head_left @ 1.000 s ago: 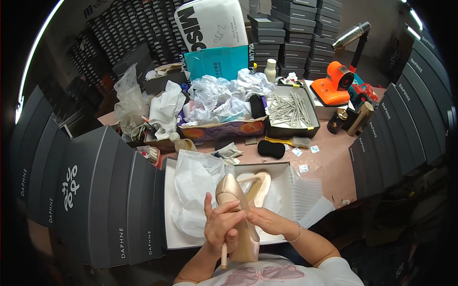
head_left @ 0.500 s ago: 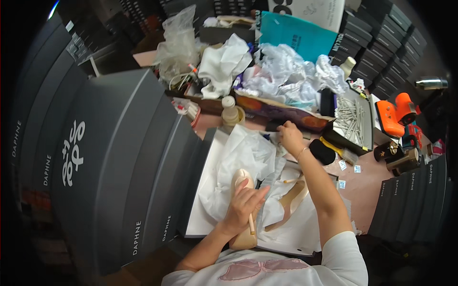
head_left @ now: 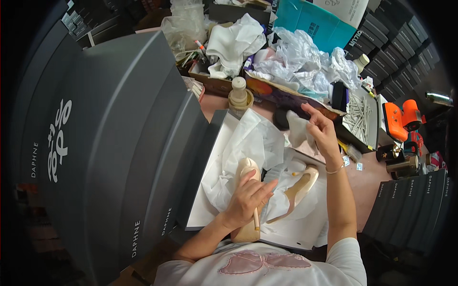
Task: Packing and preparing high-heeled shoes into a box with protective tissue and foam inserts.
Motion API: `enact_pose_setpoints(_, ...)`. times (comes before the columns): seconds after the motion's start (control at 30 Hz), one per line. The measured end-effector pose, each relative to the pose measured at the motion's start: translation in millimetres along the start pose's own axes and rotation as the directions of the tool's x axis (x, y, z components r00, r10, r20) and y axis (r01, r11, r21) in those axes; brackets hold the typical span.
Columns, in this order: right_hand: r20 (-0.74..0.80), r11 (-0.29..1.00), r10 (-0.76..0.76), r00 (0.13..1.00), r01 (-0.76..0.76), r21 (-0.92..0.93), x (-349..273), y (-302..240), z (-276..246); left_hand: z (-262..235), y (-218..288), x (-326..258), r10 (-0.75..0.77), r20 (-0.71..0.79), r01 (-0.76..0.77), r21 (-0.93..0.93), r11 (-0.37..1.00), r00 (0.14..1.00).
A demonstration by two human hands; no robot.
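Note:
My left hand is closed round a beige high-heeled shoe, its thin heel pointing toward me. The shoe is over the near part of an opened shoe box with a white inside. A matching beige shoe lies on its side in the box, among white tissue paper. Beyond the box my right hand pinches a small white cloth, with its index finger raised. A dark round thing sits just behind the cloth, partly hidden.
Tall stacked dark grey shoe boxes wall off the left; a lower stack stands right. A bottle, a carton of crumpled paper, a tray of white sticks, a brush and an orange device line the back.
My right hand has turned and shifted right, and a white cloth now shows in its fingers. My left hand still holds the shoe. The whole view has shifted slightly.

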State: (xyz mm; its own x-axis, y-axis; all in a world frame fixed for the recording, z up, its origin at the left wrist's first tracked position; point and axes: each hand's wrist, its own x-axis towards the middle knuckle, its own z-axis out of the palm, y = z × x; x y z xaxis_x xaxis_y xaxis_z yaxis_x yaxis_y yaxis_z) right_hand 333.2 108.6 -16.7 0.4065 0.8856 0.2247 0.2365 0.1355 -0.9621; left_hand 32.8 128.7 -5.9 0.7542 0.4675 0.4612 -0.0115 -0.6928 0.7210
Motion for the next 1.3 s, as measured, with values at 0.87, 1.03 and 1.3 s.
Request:
enact_pose_setpoints(0.87,0.213,0.684,-0.287,0.934,0.355,-0.638,140,3,138,4,-1,-6,0.01,-0.025,-0.011,-0.031,0.999,1.0)
enact_pose_setpoints(1.03,0.121,0.752,-0.375,0.919,0.377,-0.54,119,23,144,2,0,-6,0.0,-0.022,-0.001,-0.039,0.999,1.0)
enact_pose_setpoints(1.3,0.106,0.754,-0.399,0.911,0.391,-0.527,121,35,145,3,-1,-6,0.004,0.0,-0.004,-0.031,1.0,1.0)
